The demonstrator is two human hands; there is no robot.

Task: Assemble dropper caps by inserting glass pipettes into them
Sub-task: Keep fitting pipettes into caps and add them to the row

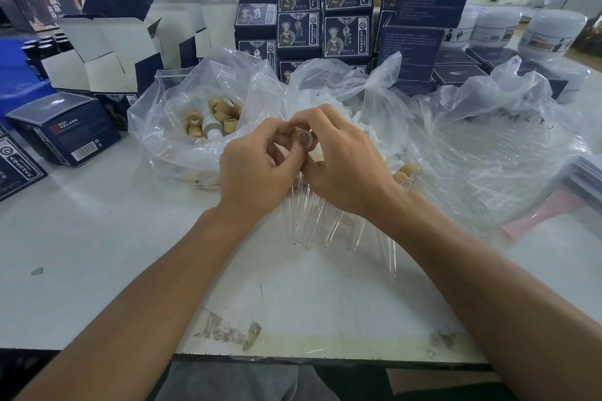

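Both hands meet at the centre of the frame over one dropper cap (304, 137), a tan, wood-look collar with its open end turned toward the camera. The right hand (338, 156) curls its fingers round the cap from above and the right, while the left hand (257, 163) pinches in from the left, fingertips bunched against the cap's rim. Whether a glass pipette is already between those left fingers I cannot tell; the knuckles hide it.

Just below the hands, fanning down toward the lower middle of the frame, lies a spread of loose glass pipettes (312, 221) on the white table (97, 254). To the right of the right wrist sit two more wood-look caps (405, 174), and from here I cannot say whether they carry pipettes.

At centre left a clear plastic bag (156, 127) holds a heap of bare caps (211, 120), so plenty of stock is left. Another bag (488, 140) sprawls across the right of the frame. Dark blue cartons (322, 6) are stacked along the top.

My reading: the job is well short of done, with this cap mid-assembly and many pipettes and caps still unpaired.
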